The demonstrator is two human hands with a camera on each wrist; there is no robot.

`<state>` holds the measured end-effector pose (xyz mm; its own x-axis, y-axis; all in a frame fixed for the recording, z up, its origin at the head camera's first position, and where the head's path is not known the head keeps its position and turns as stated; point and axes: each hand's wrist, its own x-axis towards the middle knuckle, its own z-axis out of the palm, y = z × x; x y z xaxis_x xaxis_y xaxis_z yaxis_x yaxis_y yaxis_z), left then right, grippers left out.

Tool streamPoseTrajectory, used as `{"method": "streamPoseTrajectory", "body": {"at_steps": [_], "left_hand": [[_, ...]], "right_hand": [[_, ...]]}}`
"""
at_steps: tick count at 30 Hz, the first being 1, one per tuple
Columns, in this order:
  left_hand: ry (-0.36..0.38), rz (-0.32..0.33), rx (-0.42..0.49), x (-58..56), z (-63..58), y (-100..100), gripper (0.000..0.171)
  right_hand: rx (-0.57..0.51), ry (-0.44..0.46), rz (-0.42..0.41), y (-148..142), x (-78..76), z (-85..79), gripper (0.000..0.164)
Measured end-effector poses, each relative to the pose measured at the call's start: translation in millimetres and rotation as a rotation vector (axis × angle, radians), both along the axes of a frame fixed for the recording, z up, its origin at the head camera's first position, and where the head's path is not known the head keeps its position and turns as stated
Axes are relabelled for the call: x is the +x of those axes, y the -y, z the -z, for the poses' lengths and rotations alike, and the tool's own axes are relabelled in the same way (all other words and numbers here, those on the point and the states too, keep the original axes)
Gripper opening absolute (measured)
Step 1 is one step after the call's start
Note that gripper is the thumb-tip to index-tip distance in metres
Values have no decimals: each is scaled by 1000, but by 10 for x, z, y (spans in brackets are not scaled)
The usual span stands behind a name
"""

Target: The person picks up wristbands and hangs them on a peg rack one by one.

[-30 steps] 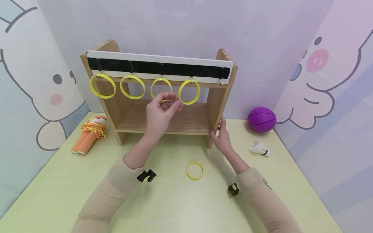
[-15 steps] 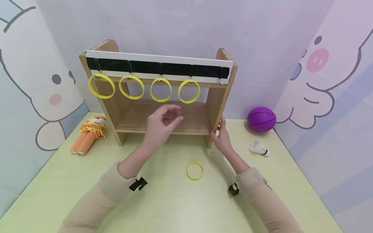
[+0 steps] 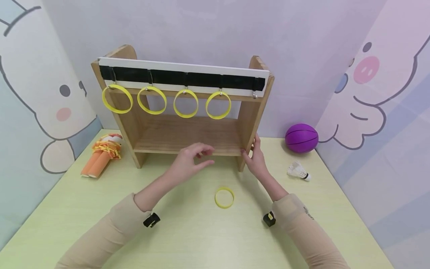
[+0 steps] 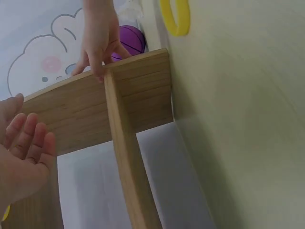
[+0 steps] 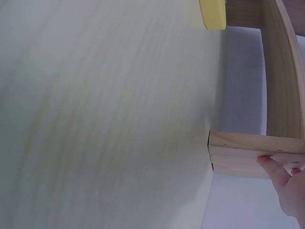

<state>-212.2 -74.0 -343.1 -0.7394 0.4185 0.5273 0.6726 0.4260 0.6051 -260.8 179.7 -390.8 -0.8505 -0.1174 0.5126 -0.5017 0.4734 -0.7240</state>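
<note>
A small wooden rack (image 3: 158, 132) stands on the table with a white-and-black bar (image 3: 171, 79) across its top front. Several yellow rings hang from the bar's hooks; the rightmost hanging ring (image 3: 218, 117) is beside a bare hook (image 3: 254, 95). My left hand (image 3: 186, 161) is in front of the shelf's front edge, fingers loosely bent and thumb apart, holding nothing. My right hand (image 3: 256, 161) holds the rack's right side panel (image 5: 238, 155), thumb on its front edge, fingers on the outer face. Another yellow ring (image 3: 224, 207) lies flat on the table between my forearms.
An orange doll-like figure (image 3: 102, 155) lies left of the rack. To the right are a purple ball (image 3: 301, 138) and a white shuttlecock (image 3: 298, 170). A cloth backdrop with cartoon animals surrounds the table (image 3: 201, 243).
My left hand has come down and away from the hanging rings, past the shelf to its front edge, with fingers opening wider. My right hand stays on the side panel.
</note>
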Motion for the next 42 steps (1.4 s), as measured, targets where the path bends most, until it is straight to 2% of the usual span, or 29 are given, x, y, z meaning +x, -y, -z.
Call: {"method": "streamPoseTrajectory", "body": {"at_steps": [6,8,15,20,29,34,42], "left_hand": [[-26,76,-73,-14,217,35,33],[-13,94,-102,-11,284,40,32],[72,155,-222,-2,517,28,34],[110,208,-302,-3,650,10,35],[217,288,-427,-4,758,1,34],[229,337,-469,-29,797,-14,31],[247,379,-515,-66,849,-56,30]], "right_hand": [[-6,1,1,-80,-182,227,74],[-4,9,9,-109,-235,285,76],[-21,23,-1,-141,-274,320,77],[-15,23,6,-125,-231,265,76],[-23,51,3,-139,-267,290,79],[-38,38,-7,-142,-275,296,78],[-20,54,8,-136,-274,311,78]]}}
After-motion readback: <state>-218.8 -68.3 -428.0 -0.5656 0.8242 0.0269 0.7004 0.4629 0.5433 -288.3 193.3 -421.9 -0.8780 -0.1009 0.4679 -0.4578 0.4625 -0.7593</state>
